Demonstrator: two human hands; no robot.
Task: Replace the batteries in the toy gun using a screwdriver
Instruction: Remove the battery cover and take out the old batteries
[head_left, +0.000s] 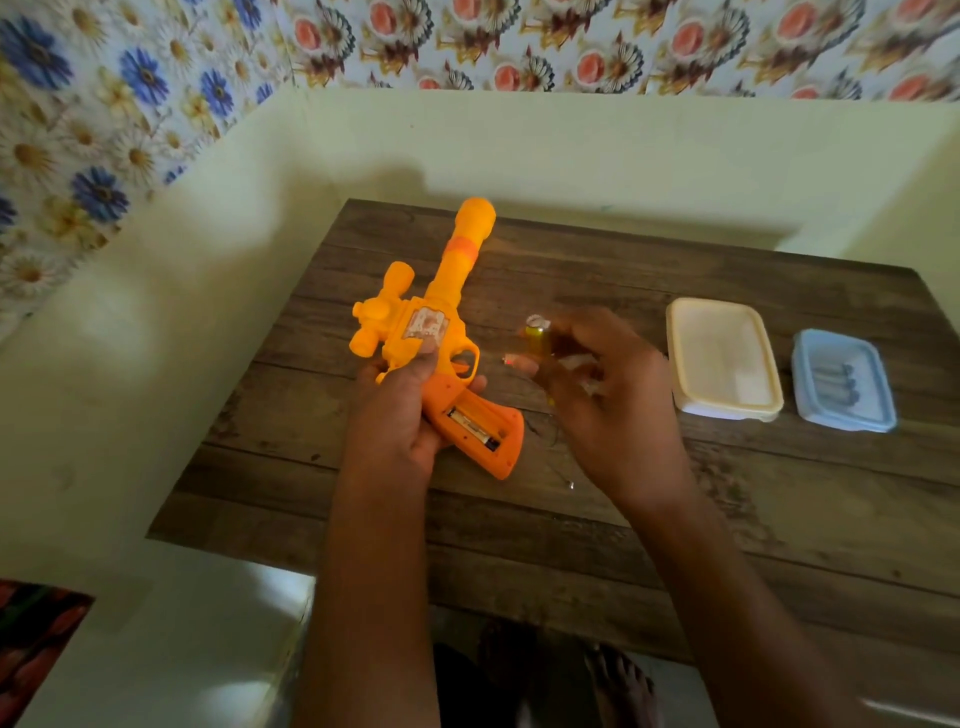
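Head view, wood-grain counter (571, 545) set against a pale wall. My left hand (400, 415) is gripping the orange toy gun (451, 270) around its body at the trigger, thumb pressing on the sticker, and is holding it over the left half of the counter. The barrel is pointing toward the far edge and the grip toward the near edge. The battery compartment (493, 415) in the grip is lying open and facing up, and one battery (470, 425) is sitting inside it.

My right hand (613, 395) is hovering near the middle of the counter, just right of the gun, with its fingers loosely curled. It is blurring in the frame. A yellow translucent piece, apparently the screwdriver handle (537, 340), is standing upright at its fingertips; I cannot tell whether the hand is actually gripping it.

A cream lidded container (724, 358) is resting toward the right edge. A smaller blue lidded container (844, 382) is sitting just beside it, nearer that edge, with dark cylinders showing through its lid.
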